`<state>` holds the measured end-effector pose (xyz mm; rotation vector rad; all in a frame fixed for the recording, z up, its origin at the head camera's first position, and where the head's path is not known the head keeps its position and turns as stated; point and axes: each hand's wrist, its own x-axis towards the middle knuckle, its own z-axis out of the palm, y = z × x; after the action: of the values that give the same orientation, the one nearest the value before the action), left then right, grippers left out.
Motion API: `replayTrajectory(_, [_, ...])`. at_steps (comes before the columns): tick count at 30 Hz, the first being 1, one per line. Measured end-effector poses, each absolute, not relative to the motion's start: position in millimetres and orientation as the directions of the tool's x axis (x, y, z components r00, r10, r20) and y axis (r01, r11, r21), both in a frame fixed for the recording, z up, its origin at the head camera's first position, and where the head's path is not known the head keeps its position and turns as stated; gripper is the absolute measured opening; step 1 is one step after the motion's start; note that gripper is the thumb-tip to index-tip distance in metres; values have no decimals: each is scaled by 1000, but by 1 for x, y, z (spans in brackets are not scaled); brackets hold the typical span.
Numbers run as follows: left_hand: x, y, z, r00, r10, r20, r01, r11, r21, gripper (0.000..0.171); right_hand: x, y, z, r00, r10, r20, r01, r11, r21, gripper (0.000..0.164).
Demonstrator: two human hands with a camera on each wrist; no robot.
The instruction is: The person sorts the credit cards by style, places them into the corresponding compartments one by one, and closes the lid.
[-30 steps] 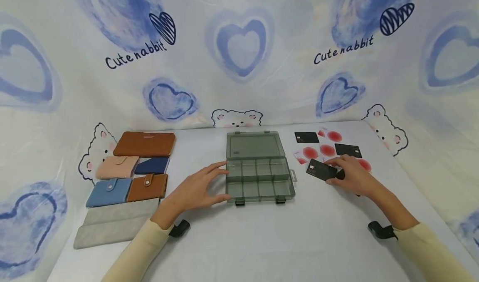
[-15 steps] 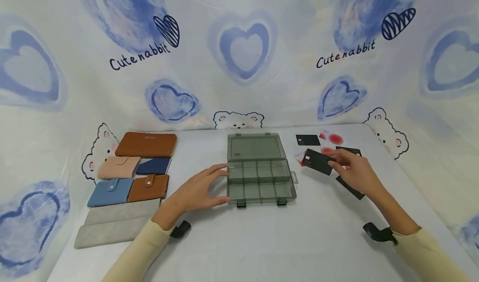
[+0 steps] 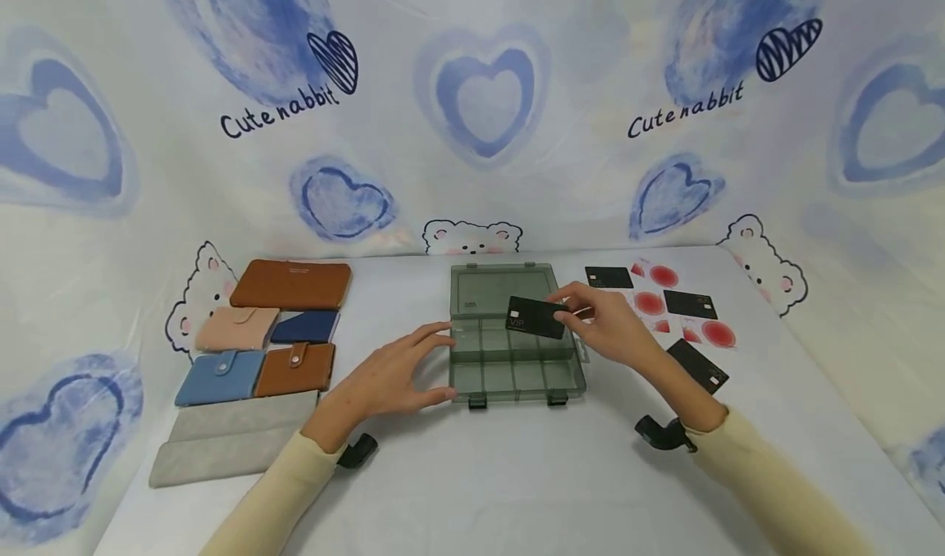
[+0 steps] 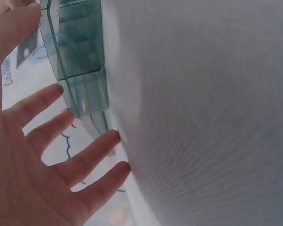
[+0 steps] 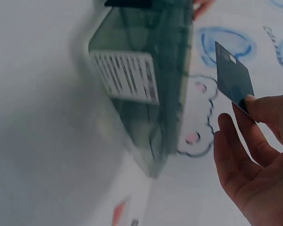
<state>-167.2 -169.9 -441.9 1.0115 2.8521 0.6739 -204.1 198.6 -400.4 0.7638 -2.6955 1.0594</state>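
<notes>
A black VIP card [image 3: 533, 318] is pinched by its right end between the thumb and fingers of my right hand [image 3: 609, 326]. It hovers over the back row of a green see-through plastic box [image 3: 517, 388], whose lid [image 3: 505, 288] lies folded back. In the right wrist view the card [image 5: 233, 77] is clear of the box [image 5: 146, 113], which has a barcode label on its side. My left hand [image 3: 387, 375] rests at the box's left side, fingers spread, fingertips touching or very near the wall. The left wrist view has those fingers [image 4: 87, 160] beside the box [image 4: 82, 56].
On the right lie several black cards [image 3: 690, 303] and red-and-white cards [image 3: 650, 303], one black card [image 3: 697, 365] nearer the front. To the left are a brown pouch [image 3: 291, 284], pink wallet [image 3: 236, 329], navy case [image 3: 304, 327], blue wallet [image 3: 219, 378], brown wallet [image 3: 295, 369] and grey sleeve [image 3: 236, 437].
My right hand has lifted the black VIP card off the cards at right and carried it left over the box. The left hand has stayed in place.
</notes>
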Motion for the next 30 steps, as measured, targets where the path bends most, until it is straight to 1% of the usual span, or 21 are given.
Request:
replayTrajectory(6, [-168, -171, -443, -788, 607, 104, 590, 695, 410, 74, -213, 166, -413, -860, -461, 220, -483, 595, -643, 24])
replayTrajectory(11, [-169, -171, -446, -790, 605, 97, 585, 698, 412, 74, -216, 147, -425, -848, -498, 184, -486, 591, -644, 21])
replayTrajectory(18, [-168, -172, -447, -796, 598, 90, 574, 700, 425, 74, -213, 127, -433, -812, -548, 200, -550, 606, -575, 22])
replayTrajectory(22, [-167, -172, -448, -796, 599, 92, 575, 700, 424, 74, -212, 121, -437, -800, -568, 196, -576, 633, -516, 24])
replayTrajectory(30, [-169, -173, -447, -783, 610, 124, 599, 683, 417, 74, -210, 118, -433, -803, -567, 182, -584, 690, -428, 25])
